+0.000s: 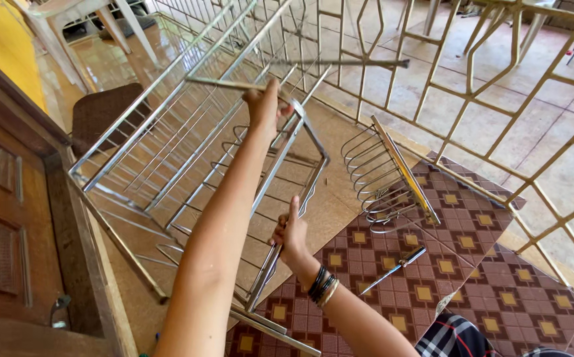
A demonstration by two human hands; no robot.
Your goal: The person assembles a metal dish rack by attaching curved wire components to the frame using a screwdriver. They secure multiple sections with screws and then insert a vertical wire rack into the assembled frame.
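1. The rack (187, 165) is a large frame of shiny steel tube and thin wire, tilted on its side on the floor (340, 192), with its long rails running from lower right up toward the upper left.
2. Its flat side is a grid of parallel wires; curved wire loops line the lower part, and a bent rectangular end frame sits at its near right corner.
3. The left hand (264, 106) is stretched far forward and closed around the top of that end frame, where a thin rod crosses.
4. The right hand (290, 231) grips a lower rail of the rack, fingers wrapped on the tube and one finger pointing up; dark and gold bangles (322, 287) circle the wrist.
5. A smaller wire basket (383, 178) with curved loops and a flat metal strip lies apart to the right, partly on a brown patterned mat (432, 277).
6. A screwdriver (393, 270) lies on the mat, near the right hand but not touching it.
7. A metal grille (498, 99) stands beyond the rack, and a carved wooden door (2, 231) lies to the left, just beside the rack.
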